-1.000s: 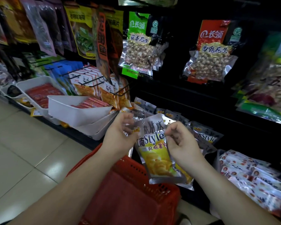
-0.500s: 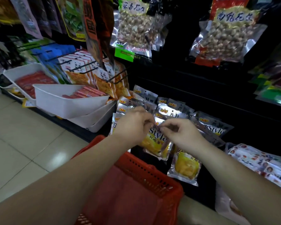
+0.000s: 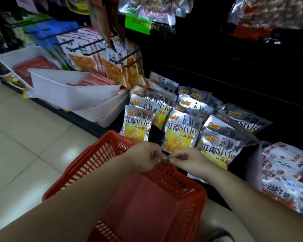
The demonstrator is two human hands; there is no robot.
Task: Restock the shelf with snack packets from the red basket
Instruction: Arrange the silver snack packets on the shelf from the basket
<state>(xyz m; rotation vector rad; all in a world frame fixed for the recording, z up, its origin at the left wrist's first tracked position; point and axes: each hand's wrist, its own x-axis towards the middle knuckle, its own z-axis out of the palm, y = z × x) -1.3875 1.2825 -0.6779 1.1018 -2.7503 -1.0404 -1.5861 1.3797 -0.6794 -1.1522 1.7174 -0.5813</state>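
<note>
The left hand [image 3: 143,159] and right hand [image 3: 189,161] met in the middle of the frame. Their fingers were curled and seemed to pinch the bottom edge of a yellow snack packet [image 3: 180,133] at the front of the shelf [image 3: 217,81]. The rows were packed tight, so a hard tug could pull it off or knock its neighbours down. The red basket [image 3: 87,165] sat just below. White trays [image 3: 68,91] crowded the left side, and red-and-white packs [image 3: 287,172] crowded the right.
</note>
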